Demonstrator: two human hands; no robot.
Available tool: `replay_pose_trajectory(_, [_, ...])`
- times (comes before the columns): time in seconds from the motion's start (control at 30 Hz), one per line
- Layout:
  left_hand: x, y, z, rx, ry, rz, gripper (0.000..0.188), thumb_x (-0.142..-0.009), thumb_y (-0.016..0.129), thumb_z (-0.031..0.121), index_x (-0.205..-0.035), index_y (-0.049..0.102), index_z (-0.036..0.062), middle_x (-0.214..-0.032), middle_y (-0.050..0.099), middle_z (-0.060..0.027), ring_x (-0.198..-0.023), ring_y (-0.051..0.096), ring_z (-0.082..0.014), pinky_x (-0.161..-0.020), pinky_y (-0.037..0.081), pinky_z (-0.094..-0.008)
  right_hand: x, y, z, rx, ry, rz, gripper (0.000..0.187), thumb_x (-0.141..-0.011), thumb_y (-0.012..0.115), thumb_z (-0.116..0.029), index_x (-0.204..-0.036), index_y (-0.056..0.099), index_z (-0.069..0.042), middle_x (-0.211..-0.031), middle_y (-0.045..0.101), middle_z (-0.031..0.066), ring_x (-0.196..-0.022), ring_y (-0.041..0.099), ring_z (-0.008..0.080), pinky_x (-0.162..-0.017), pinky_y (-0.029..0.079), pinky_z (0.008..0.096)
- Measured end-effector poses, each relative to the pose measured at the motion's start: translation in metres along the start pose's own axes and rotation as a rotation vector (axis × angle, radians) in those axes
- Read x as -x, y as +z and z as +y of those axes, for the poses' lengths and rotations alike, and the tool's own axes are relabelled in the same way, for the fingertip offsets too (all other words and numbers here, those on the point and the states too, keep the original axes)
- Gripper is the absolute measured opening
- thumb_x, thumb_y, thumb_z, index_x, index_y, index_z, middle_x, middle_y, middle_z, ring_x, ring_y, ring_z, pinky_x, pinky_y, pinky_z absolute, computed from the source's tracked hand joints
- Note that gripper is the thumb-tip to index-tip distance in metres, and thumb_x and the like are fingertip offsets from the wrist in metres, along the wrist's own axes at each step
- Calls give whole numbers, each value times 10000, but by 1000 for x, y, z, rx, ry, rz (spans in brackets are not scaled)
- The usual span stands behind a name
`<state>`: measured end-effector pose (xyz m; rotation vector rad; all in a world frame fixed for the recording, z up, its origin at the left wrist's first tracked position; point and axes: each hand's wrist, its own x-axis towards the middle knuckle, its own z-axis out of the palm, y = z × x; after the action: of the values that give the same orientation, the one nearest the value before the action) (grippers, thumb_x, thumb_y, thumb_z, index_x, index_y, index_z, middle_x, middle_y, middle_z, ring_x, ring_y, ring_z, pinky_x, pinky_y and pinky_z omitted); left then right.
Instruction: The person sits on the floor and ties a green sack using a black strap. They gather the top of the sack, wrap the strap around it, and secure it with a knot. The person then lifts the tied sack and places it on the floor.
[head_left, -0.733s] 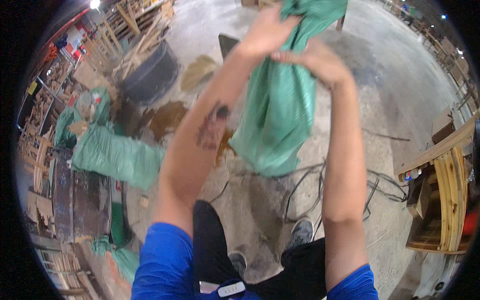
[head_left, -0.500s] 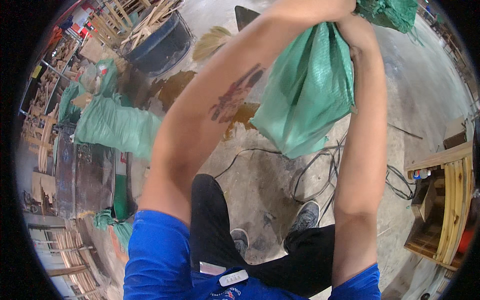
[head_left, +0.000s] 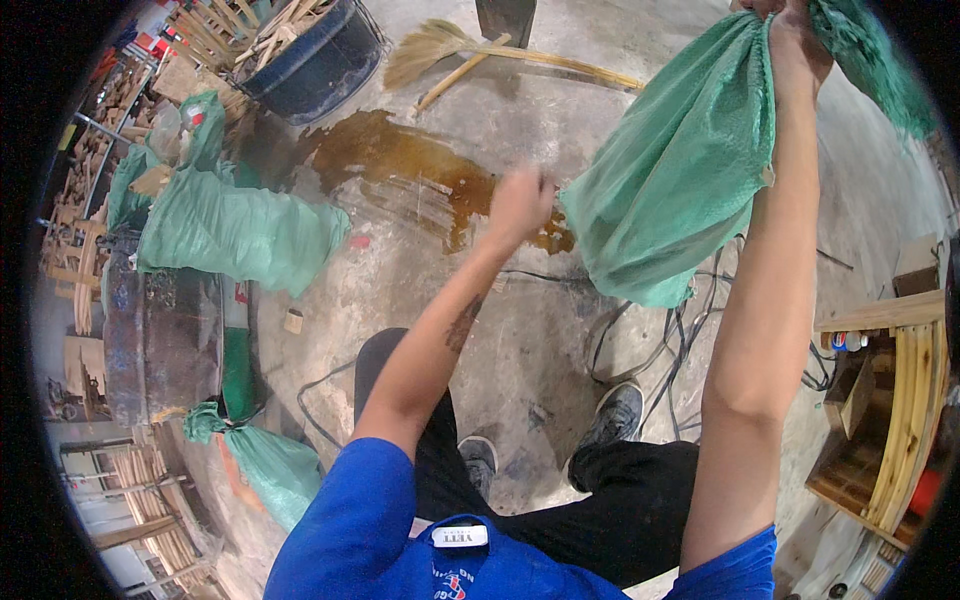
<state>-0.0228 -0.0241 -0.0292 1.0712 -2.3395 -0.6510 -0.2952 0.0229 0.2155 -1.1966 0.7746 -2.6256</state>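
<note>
A green woven sack (head_left: 680,170) hangs from my right hand (head_left: 800,55), which is closed around its gathered neck at the upper right. The sack's loose top spills out beyond that hand, toward the right rim. My left hand (head_left: 522,205) is curled into a fist left of the sack, apart from it and blurred by motion. Whether anything is inside that fist is hidden. Below the sack, dark cables (head_left: 680,345) lie looped on the concrete floor near my shoes (head_left: 615,425).
To the left stand a dark drum (head_left: 165,345) and a filled green sack (head_left: 235,230), with a smaller tied sack (head_left: 275,465) below. Ahead are a brown floor stain (head_left: 400,155), a straw broom (head_left: 435,55) and a tub of wood scraps (head_left: 315,65). A wooden shelf (head_left: 905,400) stands at right.
My left hand has come away from the sack's neck and moved down and left. My right hand has shifted right, carrying the sack with it. The broom and stain are now more exposed.
</note>
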Motion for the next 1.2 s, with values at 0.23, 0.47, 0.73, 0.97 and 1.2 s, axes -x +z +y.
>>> replay_pose_trajectory(0.23, [120, 130, -105, -286, -67, -409, 407, -825, 656, 256, -1191, 572, 100, -1135, 607, -153, -1029, 613, -358, -852, 505, -494, -2, 20, -13, 285, -9, 118, 368, -870, 722, -424, -974, 579, -102, -678, 506, -25, -538, 490, 115, -513, 462, 315])
replay_pose_trajectory(0.47, [134, 128, -97, -586, 84, -590, 207, -850, 616, 223, -996, 690, 97, -1070, 685, -100, -1054, 590, -305, -895, 461, -467, 27, 20, 5, 452, -3, 135, 410, -904, 639, -488, -991, 563, -95, -783, 514, 9, -714, 521, 125, -691, 467, 294])
replay_pose_trajectory(0.73, [143, 52, -30, -366, 384, -1316, 262, -933, 531, 268, -1065, 715, 136, -1025, 710, -108, -965, 656, -306, -876, 484, -453, 34, -2, 42, 666, 9, 273, 445, -954, 559, -460, -1121, 558, -48, -952, 561, 63, -882, 533, 184, -822, 446, 340])
replay_pose_trajectory(0.97, [104, -119, -85, 91, -140, -719, 303, -985, 502, 264, -998, 705, 38, -1003, 712, -130, -945, 670, -258, -889, 488, -356, 37, -32, 33, 636, 205, 316, 455, -988, 500, -412, -1205, 556, -15, -1089, 580, 103, -988, 516, 215, -896, 419, 356])
replay_pose_trajectory(1.2, [134, -166, -131, -309, -422, -376, 342, -950, 548, 302, -993, 667, -15, -893, 673, -220, -854, 655, -339, -786, 484, -395, 30, -55, 24, 683, 135, 275, 354, -985, 515, -357, -1120, 614, -44, -1025, 614, 76, -917, 529, 176, -834, 431, 333])
